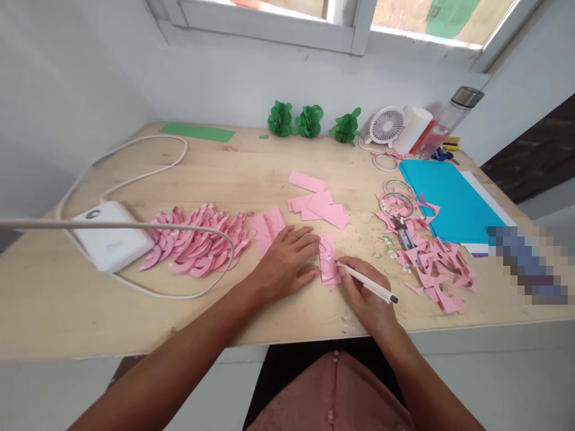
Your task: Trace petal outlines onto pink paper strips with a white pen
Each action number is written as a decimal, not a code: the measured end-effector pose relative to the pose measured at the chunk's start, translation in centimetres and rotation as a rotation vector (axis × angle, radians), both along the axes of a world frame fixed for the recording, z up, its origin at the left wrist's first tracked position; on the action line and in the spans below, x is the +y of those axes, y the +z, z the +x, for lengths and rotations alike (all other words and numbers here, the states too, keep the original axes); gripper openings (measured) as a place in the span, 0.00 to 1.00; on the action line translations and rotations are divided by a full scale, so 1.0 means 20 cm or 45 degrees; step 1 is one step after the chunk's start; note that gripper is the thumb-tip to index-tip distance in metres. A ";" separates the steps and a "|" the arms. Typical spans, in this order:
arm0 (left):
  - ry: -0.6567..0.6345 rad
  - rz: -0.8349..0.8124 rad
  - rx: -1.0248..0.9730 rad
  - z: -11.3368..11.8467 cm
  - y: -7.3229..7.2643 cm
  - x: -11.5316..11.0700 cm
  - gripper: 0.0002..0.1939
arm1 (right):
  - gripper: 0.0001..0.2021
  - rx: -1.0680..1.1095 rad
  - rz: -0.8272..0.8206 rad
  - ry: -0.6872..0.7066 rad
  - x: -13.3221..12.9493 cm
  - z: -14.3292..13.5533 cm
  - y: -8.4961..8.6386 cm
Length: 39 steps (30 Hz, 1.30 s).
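Observation:
My right hand point(369, 297) is closed around a white pen point(368, 282), its tip at the right edge of a pink paper strip point(329, 263) marked with curved lines. Fingers of my left hand point(287, 261), spread and flat, touch the strip's left edge. Just beyond my left hand lie other pink pieces with drawn curves point(266, 230). Several plain pink strips point(321, 206) lie farther back. A pile of cut pink curved pieces point(202, 239) is to the left.
A white power bank point(112, 236) with a looping cable sits left. Pink scraps point(442, 269), scissors point(404, 233), tape rolls and blue sheets point(453, 200) lie right. Green paper shapes point(309, 121), a fan point(387, 126) and a bottle point(449, 123) stand at the back.

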<state>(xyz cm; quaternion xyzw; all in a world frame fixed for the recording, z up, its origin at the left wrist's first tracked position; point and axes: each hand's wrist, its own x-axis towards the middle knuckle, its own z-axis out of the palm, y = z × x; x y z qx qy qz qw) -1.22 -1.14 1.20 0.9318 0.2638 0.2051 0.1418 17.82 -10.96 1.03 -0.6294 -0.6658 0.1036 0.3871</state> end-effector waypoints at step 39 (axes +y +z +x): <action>-0.044 -0.003 0.059 0.00 0.01 0.00 0.10 | 0.08 0.012 0.003 0.006 -0.01 0.00 -0.01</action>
